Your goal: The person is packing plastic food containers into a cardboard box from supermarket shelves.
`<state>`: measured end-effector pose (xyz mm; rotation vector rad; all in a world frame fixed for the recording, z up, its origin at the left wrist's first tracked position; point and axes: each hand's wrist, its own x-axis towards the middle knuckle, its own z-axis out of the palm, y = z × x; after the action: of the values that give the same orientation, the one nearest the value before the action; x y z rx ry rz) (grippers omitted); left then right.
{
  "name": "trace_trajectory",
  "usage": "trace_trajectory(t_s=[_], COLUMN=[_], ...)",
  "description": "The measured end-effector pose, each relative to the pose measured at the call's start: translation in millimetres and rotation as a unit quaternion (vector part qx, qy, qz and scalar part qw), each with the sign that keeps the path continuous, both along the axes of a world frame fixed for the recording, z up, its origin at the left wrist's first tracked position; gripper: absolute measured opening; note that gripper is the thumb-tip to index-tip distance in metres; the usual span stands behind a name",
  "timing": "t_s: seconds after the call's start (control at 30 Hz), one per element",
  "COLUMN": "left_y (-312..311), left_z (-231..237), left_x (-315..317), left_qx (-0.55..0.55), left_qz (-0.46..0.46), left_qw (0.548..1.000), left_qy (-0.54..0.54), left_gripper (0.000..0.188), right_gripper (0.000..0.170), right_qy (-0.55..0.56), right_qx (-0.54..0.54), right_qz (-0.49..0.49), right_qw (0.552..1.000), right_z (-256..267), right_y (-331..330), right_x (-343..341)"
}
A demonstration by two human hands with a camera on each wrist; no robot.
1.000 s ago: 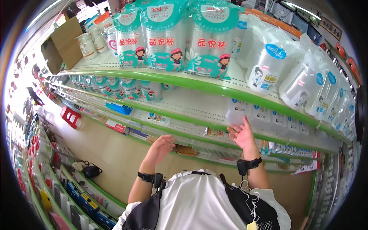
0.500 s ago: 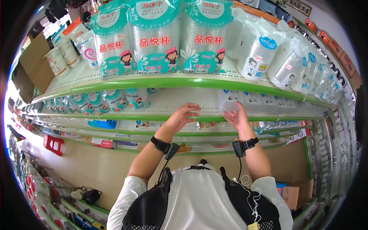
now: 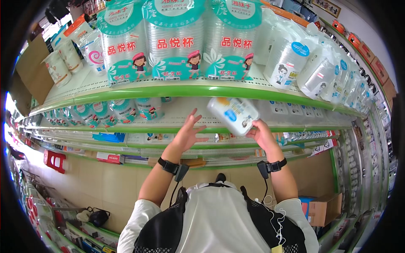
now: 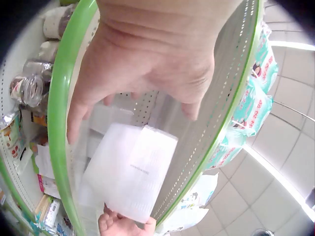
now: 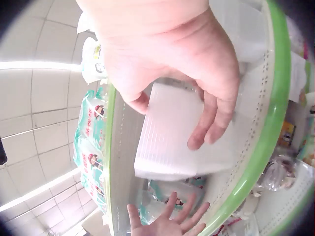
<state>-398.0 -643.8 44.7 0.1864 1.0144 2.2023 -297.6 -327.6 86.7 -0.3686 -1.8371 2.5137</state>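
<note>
My right hand (image 3: 263, 137) grips one end of a wrapped stack of translucent plastic containers (image 3: 233, 117), its thumb and fingers around the sides. The pack is tilted in front of the second shelf, its printed label with a blue oval facing up in the head view. Ridged stacked edges show on the pack (image 5: 167, 135) in the right wrist view. To the left, my left hand (image 3: 185, 134) has its fingers spread and holds nothing. The left wrist view shows the pack (image 4: 133, 169) beyond that hand's fingers, apart from them.
Bagged plastic cups (image 3: 175, 46) with teal printing stand on the top shelf (image 3: 168, 92), beside clear cup packs (image 3: 289, 59). Similar label packs (image 3: 291, 109) line the second shelf at right, teal cup packs (image 3: 101, 113) at left. A cardboard box (image 3: 325, 209) sits on the floor.
The right hand has taken hold of the container pack and drawn it out leftward from the second shelf. The left hand rose toward that shelf, then shifted slightly left with its fingers spreading.
</note>
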Motion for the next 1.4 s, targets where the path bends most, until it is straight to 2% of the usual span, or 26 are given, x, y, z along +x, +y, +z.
trace_trajectory(t_s=[0.03,0.07,0.13,0.17,0.2,0.27,0.3,0.33,0.4,0.43,0.47,0.53,0.63,0.73,0.77,0.8,0.87,0.9,0.97,1.03,1.13,1.17,1.2,1.3,1.37,1.4], left_y=[-9.9,-18.8,-32.2,-39.4,-47.3,-64.4,-74.0,-85.8,-112.5,-125.9,-138.6,-166.4,-210.7,-236.6,-242.0,-246.4,-251.2,-251.2,-249.5,-247.7,-243.9,-244.8,-245.5,-245.3,-244.0,-242.4], left_z=[-0.4,-2.5,-16.1,-22.1,-27.5,-28.3,-26.5,-29.3,-38.4,-37.5,-36.1,-36.3,-41.9,-49.8,-53.9,-57.8,-64.8,-68.9,-73.3,-79.7,-77.0,-79.5,-81.4,-80.2,-82.5,-85.1], left_x=[4.1,8.5,15.2,19.8,25.6,36.7,44.6,50.3,69.0,80.0,93.0,118.4,160.0,202.2,214.5,226.5,245.2,253.4,266.3,272.5,273.1,271.9,270.3,262.1,250.9,243.4], left_qx=[0.031,0.061,0.049,0.038,0.036,-0.005,0.023,0.023,0.030,0.031,0.038,0.047,0.069,0.018,0.014,0.010,0.008,0.012,0.017,0.026,0.039,0.034,0.030,0.035,0.036,0.037], left_qz=[-0.003,-0.006,-0.005,-0.009,-0.001,0.062,0.090,0.103,0.152,0.167,0.208,0.262,0.296,0.360,0.375,0.390,0.412,0.421,0.425,0.430,0.421,0.415,0.409,0.374,0.363,0.353], left_qw=[1.000,0.998,0.997,0.995,0.995,0.998,0.995,0.994,0.987,0.985,0.977,0.963,0.953,0.932,0.926,0.920,0.911,0.906,0.904,0.902,0.906,0.909,0.912,0.927,0.931,0.934], left_qy=[0.007,0.015,0.055,0.095,0.096,0.020,-0.026,-0.018,-0.043,-0.031,-0.037,-0.036,-0.020,-0.020,-0.025,-0.031,-0.029,-0.036,-0.037,-0.032,-0.035,-0.035,-0.034,-0.025,-0.034,-0.044], left_gripper=[0.079,0.084,0.082,0.080,0.080,0.070,0.061,0.061,0.061,0.061,0.062,0.064,0.062,0.061,0.060,0.059,0.058,0.058,0.058,0.059,0.061,0.063,0.065,0.068,0.069,0.071], right_gripper=[0.044,0.044,0.048,0.055,0.055,0.060,0.070,0.070,0.075,0.079,0.079,0.093,0.100,0.101,0.089,0.089,0.074,0.060,0.061,0.067,0.076,0.078,0.078,0.074,0.076,0.076], right_qy=[0.000,-0.001,-0.018,-0.010,-0.009,-0.034,-0.075,-0.066,-0.094,-0.095,-0.084,-0.098,-0.074,-0.053,-0.068,-0.066,0.042,0.007,0.027,0.050,0.025,-0.068,-0.066,-0.071,-0.083,-0.084], right_qx=[0.018,0.016,0.142,0.152,0.152,0.151,0.084,0.087,0.001,-0.025,-0.024,-0.162,-0.187,-0.202,-0.205,-0.206,-0.152,-0.164,-0.195,-0.260,-0.208,-0.285,-0.285,-0.245,-0.241,-0.241], right_qz=[0.049,0.053,0.171,0.196,0.203,0.269,0.276,0.288,0.107,0.055,0.071,-0.021,-0.038,-0.012,-0.054,-0.044,-0.016,-0.042,-0.055,-0.053,-0.099,-0.185,-0.186,-0.132,0.031,0.018], right_qw=[0.999,0.998,0.975,0.969,0.967,0.951,0.955,0.951,0.990,0.994,0.994,0.982,0.979,0.978,0.975,0.975,0.987,0.986,0.979,0.963,0.973,0.938,0.938,0.958,0.967,0.967], right_z=[6.9,13.0,19.7,18.5,16.9,9.4,2.2,1.1,1.3,-6.8,-20.2,-49.1,-63.0,-83.4,-82.9,-92.4,-118.3,-110.0,-104.4,-117.2,-85.5,-75.4,-62.8,-36.2,-32.9,-29.7], right_y=[-10.3,-23.9,-52.3,-61.6,-64.6,-68.7,-64.3,-66.4,-73.9,-70.9,-62.6,-43.5,-36.5,-22.2,-22.9,-14.8,2.8,0.3,-0.1,13.5,-9.3,-19.5,-30.9,-43.6,-34.7,-30.2], right_x=[-0.6,-1.7,-7.2,-11.5,-16.0,-36.7,-48.4,-60.2,-79.7,-97.2,-115.7,-148.7,-178.7,-205.8,-210.1,-218.2,-241.0,-239.1,-238.7,-246.0,-189.4,-176.6,-158.0,-104.8,-75.8,-64.8])
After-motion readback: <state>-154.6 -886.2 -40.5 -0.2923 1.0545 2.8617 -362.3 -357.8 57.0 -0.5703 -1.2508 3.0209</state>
